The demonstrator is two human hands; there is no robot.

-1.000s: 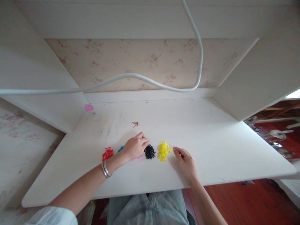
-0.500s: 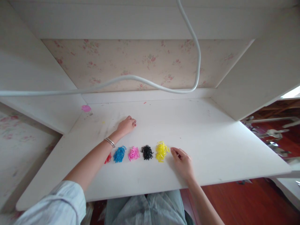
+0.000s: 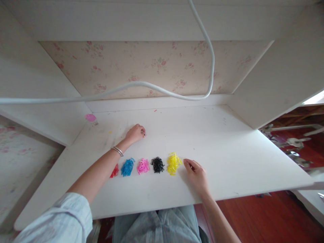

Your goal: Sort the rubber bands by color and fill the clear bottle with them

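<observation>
A row of small heaps of what look like tiny rubber bands lies on the white desk (image 3: 243, 152): a red heap (image 3: 115, 171) partly behind my left forearm, a blue heap (image 3: 127, 167), a pink heap (image 3: 143, 166), a black heap (image 3: 158, 165) and a yellow heap (image 3: 173, 164). Beyond the blue and pink heaps, my left hand (image 3: 136, 133) rests with curled fingers; a small dark and reddish speck shows at its fingertips, too small to name. Just right of the yellow heap, my right hand (image 3: 196, 173) is pinched closed, and whatever its fingertips hold is hidden.
A white cable (image 3: 141, 83) crosses in front of the floral back wall (image 3: 162, 64). White side panels (image 3: 273, 84) bound the desk. A pink patch (image 3: 90, 117) is at the back left corner, and a tiny orange bit (image 3: 155, 110) lies near the back edge.
The whole view has shifted slightly. My left hand has turned a little at the fingers, so the speck at its fingertips shows more. My right hand stays beside the yellow heap.
</observation>
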